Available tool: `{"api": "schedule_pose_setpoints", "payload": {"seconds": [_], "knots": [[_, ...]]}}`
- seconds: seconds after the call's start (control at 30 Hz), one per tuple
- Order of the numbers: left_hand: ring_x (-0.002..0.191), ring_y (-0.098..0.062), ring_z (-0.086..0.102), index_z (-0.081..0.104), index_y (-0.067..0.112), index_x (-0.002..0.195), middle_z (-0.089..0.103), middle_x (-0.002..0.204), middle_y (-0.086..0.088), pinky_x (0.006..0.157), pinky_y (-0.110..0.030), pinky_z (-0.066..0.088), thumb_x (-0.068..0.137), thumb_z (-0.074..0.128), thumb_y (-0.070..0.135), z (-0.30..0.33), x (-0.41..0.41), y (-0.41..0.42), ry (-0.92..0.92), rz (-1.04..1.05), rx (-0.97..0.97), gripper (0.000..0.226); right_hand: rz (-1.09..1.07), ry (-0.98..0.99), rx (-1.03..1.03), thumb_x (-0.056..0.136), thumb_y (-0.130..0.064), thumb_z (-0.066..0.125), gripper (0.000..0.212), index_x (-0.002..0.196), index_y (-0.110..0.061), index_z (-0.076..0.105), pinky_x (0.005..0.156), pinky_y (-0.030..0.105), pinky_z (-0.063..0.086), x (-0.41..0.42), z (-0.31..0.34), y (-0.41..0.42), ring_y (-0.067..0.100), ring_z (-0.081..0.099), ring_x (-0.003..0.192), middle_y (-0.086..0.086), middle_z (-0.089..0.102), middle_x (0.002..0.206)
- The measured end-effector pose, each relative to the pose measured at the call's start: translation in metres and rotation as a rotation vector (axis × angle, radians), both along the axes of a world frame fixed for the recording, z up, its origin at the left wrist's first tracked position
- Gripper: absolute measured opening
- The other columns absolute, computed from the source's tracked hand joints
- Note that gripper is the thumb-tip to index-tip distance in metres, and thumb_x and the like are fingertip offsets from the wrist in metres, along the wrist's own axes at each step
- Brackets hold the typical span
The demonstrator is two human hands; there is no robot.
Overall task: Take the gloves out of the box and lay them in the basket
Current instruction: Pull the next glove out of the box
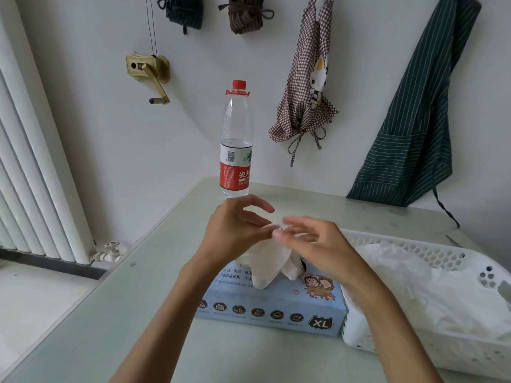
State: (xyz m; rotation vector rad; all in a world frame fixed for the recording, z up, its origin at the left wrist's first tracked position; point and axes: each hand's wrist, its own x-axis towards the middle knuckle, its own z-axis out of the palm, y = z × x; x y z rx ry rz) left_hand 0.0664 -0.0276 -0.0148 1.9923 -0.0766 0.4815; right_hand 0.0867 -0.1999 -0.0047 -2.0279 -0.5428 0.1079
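Here, two bare forearms reach forward over a pale green table (110, 313), and the hands meet just above a light blue box (272, 305). The left hand (235, 228) is raised with its fingers curled, thumb and fingertips pinching the top of a thin, crumpled white glove (272, 261). The right hand (312, 241) faces it, fingers bent and slightly blurred, its fingertips pinching the same top edge. The glove hangs down from both hands into the opening on top of the box, where more white film bunches up. The box bears cartoon figures and an "XL" mark on its front. Just beside the box, to its right, sits a white perforated basket (414, 244) holding a heap of filmy gloves. Behind the box stands a clear water bottle (236, 142) with a red cap.
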Motion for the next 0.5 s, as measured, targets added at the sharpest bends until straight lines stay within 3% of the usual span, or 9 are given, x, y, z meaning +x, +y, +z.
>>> {"api": "schedule_pose_setpoints", "payload": {"seconds": [0.07,0.13,0.23,0.3,0.37,0.5], "knots": [[0.079,-0.009,0.072,0.064,0.022,0.099,0.075,0.084,0.002,0.079,-0.032,0.057,0.073,0.08,0.015,0.005,-0.003,0.002,0.023,-0.084,-0.079,0.031,0.021,-0.045,-0.094,0.081,-0.035,0.072,0.017,0.097,-0.028,0.073,0.073,0.02,0.051,0.0,-0.006,0.002,0.001,0.065,0.079,-0.013,0.072,0.087],[0.087,-0.009,0.071,0.06,0.02,0.107,0.074,0.095,0.0,0.079,-0.025,0.056,0.075,0.078,0.009,0.012,-0.005,0.012,0.045,-0.173,-0.131,0.038,-0.065,-0.099,-0.06,0.081,-0.027,0.074,0.004,0.085,-0.026,0.075,0.073,0.02,0.052,0.004,-0.009,-0.001,0.003,0.067,0.075,-0.011,0.073,0.078],[0.097,0.001,0.061,0.056,0.027,0.116,0.064,0.11,0.012,0.076,-0.007,0.048,0.075,0.076,0.026,0.015,-0.007,0.031,0.17,-0.179,0.172,0.046,-0.069,-0.029,-0.015,0.082,-0.019,0.074,0.007,0.086,-0.024,0.073,0.07,0.014,0.049,0.009,-0.008,-0.012,0.001,0.068,0.078,-0.01,0.074,0.081],[0.091,0.0,0.06,0.064,0.027,0.11,0.065,0.107,0.014,0.079,-0.014,0.05,0.075,0.074,0.037,0.01,-0.006,0.036,0.25,-0.125,0.368,0.037,-0.023,0.013,-0.074,0.084,-0.017,0.071,0.008,0.089,-0.023,0.071,0.073,0.014,0.046,0.009,-0.006,-0.015,0.002,0.067,0.084,-0.011,0.072,0.088],[0.084,-0.005,0.063,0.071,0.027,0.097,0.069,0.1,0.013,0.084,-0.031,0.053,0.076,0.073,0.042,0.004,-0.003,0.034,0.243,-0.067,0.422,0.026,0.027,-0.002,-0.194,0.086,-0.019,0.068,0.012,0.096,-0.027,0.067,0.073,0.01,0.044,0.006,-0.001,-0.015,0.001,0.063,0.093,-0.016,0.068,0.096],[0.077,-0.001,0.06,0.073,0.027,0.088,0.071,0.093,0.011,0.077,-0.03,0.052,0.078,0.073,0.038,0.006,-0.001,0.017,0.096,-0.001,0.406,0.014,0.027,-0.063,-0.207,0.084,-0.044,0.066,0.032,0.112,-0.038,0.052,0.065,0.008,0.04,-0.004,0.007,-0.006,-0.008,0.054,0.094,-0.027,0.053,0.105]]}}
